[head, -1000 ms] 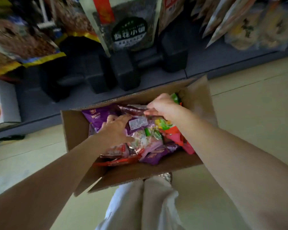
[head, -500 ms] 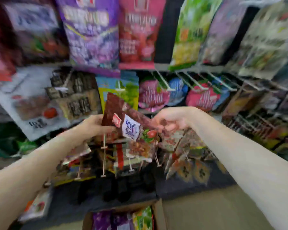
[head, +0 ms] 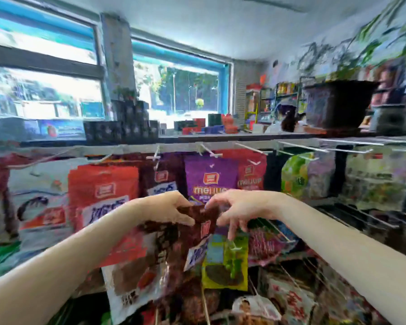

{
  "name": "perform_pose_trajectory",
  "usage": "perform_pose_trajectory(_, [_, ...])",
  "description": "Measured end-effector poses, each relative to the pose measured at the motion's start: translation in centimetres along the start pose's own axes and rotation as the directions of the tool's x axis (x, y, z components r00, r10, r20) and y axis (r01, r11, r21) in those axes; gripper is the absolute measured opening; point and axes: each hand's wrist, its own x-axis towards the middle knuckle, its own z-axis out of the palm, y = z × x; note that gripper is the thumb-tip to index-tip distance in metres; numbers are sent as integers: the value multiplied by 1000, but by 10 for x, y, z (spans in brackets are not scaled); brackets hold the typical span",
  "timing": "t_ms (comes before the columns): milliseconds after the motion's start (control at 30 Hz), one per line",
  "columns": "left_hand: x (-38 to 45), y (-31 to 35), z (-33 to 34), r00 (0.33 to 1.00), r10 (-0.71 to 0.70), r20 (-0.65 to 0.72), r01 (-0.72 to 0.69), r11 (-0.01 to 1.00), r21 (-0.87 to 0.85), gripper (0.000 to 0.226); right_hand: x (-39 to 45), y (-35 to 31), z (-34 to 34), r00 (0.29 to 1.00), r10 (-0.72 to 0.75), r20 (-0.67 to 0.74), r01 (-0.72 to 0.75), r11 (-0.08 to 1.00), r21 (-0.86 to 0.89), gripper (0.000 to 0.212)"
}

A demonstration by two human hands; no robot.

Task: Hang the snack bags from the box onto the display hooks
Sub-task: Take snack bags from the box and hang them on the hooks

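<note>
A dark brown snack bag (head: pixel 174 240) hangs in front of the display rack, held up by its top edge. My left hand (head: pixel 171 207) grips the bag's upper left corner. My right hand (head: pixel 234 209) pinches the upper right of the bag, its other fingers spread downward. White display hooks (head: pixel 208 150) stick out from the rail just above my hands. A matching brown bag (head: pixel 161 179) hangs on a hook behind, next to a purple bag (head: pixel 210 179) and a red bag (head: pixel 102 191). The box is out of view.
More snack bags fill the rack: a yellow-green one (head: pixel 225 261) below my right hand, green ones (head: pixel 298 177) to the right. Bare hooks (head: pixel 302 146) jut out at upper right. A shelf top (head: pixel 244 134) carries boxes and a dark planter (head: pixel 338 102). Everything is motion-blurred.
Both hands lifted a brown snack bag out of the box and raised it to the top row of hooks. My view swung from the floor box up to the rack.
</note>
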Motion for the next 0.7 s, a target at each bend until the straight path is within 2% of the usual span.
perform_pose_trajectory(33, [-4,-7,-9,1000,21,-14,-21,1000,12,21,3,-11,5,1000,-11,-15,10,1000,-17,44])
perform_pose_trajectory(100, [-11,-19,-25,998,59,-33,-58,998,23,29,11,-28,10,989,-37,-144,36,999,-11,39])
perform_pose_trajectory(200, [-23,-27,-40,996,80,-29,-81,996,-27,19,23,-42,11,944,-78,-321,79,997,-9,32])
perform_pose_trajectory(367, [-34,-46,-49,993,56,-108,-69,990,-122,15,43,-55,11,932,-78,-354,133,982,133,5])
perform_pose_trajectory(500, [-41,-64,-62,968,-39,-249,-2,987,-160,33,68,-71,6,891,-96,-445,151,985,89,7])
perform_pose_trajectory(600, [-47,-70,-77,923,-119,-365,61,984,-167,32,89,-84,3,839,-128,-529,168,985,28,10])
perform_pose_trajectory(700, [-44,-75,-83,866,-140,-480,113,990,-85,32,110,-91,2,787,-156,-597,172,985,-31,7])
